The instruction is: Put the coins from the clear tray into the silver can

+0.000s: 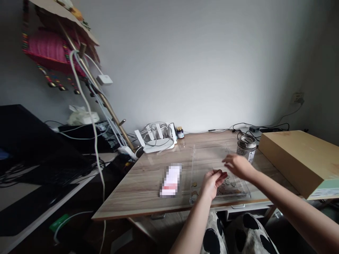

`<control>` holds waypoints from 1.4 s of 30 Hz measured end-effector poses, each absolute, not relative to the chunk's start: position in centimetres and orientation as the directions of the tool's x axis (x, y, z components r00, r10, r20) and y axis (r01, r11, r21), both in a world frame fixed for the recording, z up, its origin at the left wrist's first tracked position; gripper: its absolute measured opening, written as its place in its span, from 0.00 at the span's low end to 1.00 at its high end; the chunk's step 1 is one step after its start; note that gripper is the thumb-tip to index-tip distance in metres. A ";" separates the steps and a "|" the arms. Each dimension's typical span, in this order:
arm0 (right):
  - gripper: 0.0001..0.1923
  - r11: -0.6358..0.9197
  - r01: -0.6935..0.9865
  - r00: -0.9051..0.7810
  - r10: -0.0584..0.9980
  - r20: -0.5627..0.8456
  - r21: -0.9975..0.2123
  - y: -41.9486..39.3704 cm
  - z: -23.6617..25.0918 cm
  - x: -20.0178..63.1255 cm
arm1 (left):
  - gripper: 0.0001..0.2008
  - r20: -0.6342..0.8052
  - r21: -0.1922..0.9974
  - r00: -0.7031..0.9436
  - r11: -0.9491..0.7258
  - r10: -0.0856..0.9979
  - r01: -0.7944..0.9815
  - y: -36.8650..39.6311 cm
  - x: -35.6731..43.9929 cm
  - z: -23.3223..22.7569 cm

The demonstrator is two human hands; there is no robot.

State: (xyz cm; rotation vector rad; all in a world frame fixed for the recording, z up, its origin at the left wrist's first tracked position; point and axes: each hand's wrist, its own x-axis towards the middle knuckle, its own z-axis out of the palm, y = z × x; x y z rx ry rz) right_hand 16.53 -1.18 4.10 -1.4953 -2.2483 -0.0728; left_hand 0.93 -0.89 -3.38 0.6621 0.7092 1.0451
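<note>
A clear plastic tray (195,160) lies on the wooden table (143,190) with several coins (230,184) scattered at its near end. My left hand (211,183) hovers palm-up over the tray's near left part with a few coins cupped in its fingers. My right hand (237,165) hangs over the tray's right side, fingers spread and bent downward, with nothing visible in it. A metal tin with a slotted lid (246,147) stands just beyond the right hand.
A large cardboard box (299,158) fills the table's right end. A white router (158,140) and a small dark jar (180,132) sit at the back by the wall. A blurred white-and-pink item (171,181) lies left of the tray. Cables hang at the left.
</note>
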 end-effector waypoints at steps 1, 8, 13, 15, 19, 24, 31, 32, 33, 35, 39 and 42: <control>0.14 0.498 0.840 -0.417 0.847 0.329 -0.218 -1.8 3.5 15.4 | 0.05 -0.200 0.769 0.328 0.355 0.923 -0.532 -0.9 1.0 -3.4; 0.10 0.458 0.854 -0.405 0.883 0.236 -0.248 -2.1 2.2 13.0 | 0.05 -0.252 0.724 0.341 0.410 0.906 -0.555 -0.8 0.9 -3.4; 0.12 0.285 0.937 -0.182 0.893 0.412 -0.204 -0.3 5.2 16.7 | 0.09 -0.293 0.711 0.375 0.463 0.879 -0.529 -1.0 0.8 -3.2; 0.14 0.116 0.967 0.017 0.858 0.513 -0.227 1.2 7.1 19.6 | 0.10 -0.277 0.739 0.336 0.424 0.900 -0.524 -1.0 0.8 -3.3; 0.11 -0.154 0.979 0.194 0.897 0.398 -0.130 4.4 9.5 24.5 | 0.12 -0.298 0.744 0.306 0.420 0.904 -0.520 -1.0 0.8 -3.4; 0.10 -0.279 0.960 0.274 0.909 0.315 -0.031 5.9 9.1 25.8 | 0.13 -0.341 0.718 0.313 0.461 0.886 -0.522 -0.8 0.7 -3.1; 0.15 -0.021 0.994 0.075 0.827 0.556 -0.103 1.9 6.7 20.1 | 0.17 -0.400 0.684 0.300 0.500 0.866 -0.532 -0.7 0.5 -2.9; 0.16 0.094 0.988 -0.015 0.843 0.538 -0.120 1.0 5.7 18.4 | 0.19 -0.419 0.673 0.290 0.509 0.860 -0.537 -0.6 0.5 -3.0; 0.15 0.224 0.965 -0.136 0.870 0.473 -0.136 0.1 4.6 16.7 | 0.20 -0.425 0.664 0.282 0.507 0.860 -0.550 -0.5 0.4 -3.0; 0.13 0.410 0.903 -0.352 0.879 0.322 -0.132 -1.4 2.3 13.6 | 0.22 -0.413 0.649 0.269 0.488 0.870 -0.584 -0.4 0.4 -3.2; 0.13 0.492 0.863 -0.457 0.855 0.244 -0.110 -2.5 -0.1 10.6 | 0.23 -0.406 0.644 0.242 0.463 0.882 -0.609 -0.4 0.4 -3.5; 0.13 0.456 0.884 -0.403 0.857 0.322 -0.107 -1.3 1.6 12.6 | 0.23 -0.380 0.682 0.240 0.446 0.893 -0.579 -0.4 0.3 -3.6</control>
